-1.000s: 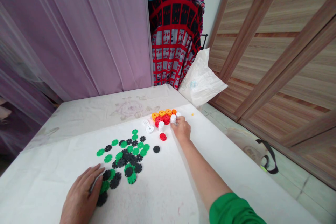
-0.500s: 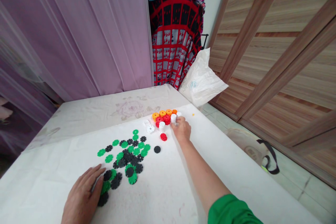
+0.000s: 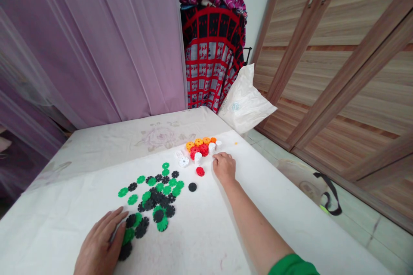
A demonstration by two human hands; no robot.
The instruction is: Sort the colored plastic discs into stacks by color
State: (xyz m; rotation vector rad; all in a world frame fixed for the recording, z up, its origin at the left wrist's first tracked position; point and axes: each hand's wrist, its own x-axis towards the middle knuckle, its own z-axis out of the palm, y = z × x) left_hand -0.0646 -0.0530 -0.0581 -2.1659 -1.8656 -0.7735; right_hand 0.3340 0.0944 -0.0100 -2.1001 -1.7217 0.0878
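My left hand (image 3: pixel 101 240) lies at the near left with its fingers stretched out, beside loose green discs (image 3: pixel 128 235) and black discs (image 3: pixel 125 251) with notched edges. A mixed spread of these discs (image 3: pixel 158 197) covers the cloth to its right. My right hand (image 3: pixel 225 166) rests on the cloth, fingers loosely bent and apart, with nothing seen in it. Just left of it stand stacks of white discs (image 3: pixel 211 148), red discs (image 3: pixel 203 150) and yellow discs (image 3: pixel 198 142). Closer to me sits a small red stack (image 3: pixel 200 171).
A white cloth (image 3: pixel 206 232) covers the near table, and a floral cover (image 3: pixel 161 131) lies behind it. One plain black disc (image 3: pixel 192 187) sits apart. Beyond the table's right edge are a white plastic bag (image 3: pixel 245 103), a clear bag with black straps (image 3: pixel 318 187) and a wooden wardrobe (image 3: pixel 329 73).
My right hand has let go of the white stack and drawn back slightly toward me. My left hand has hardly moved. The view has shifted a little.
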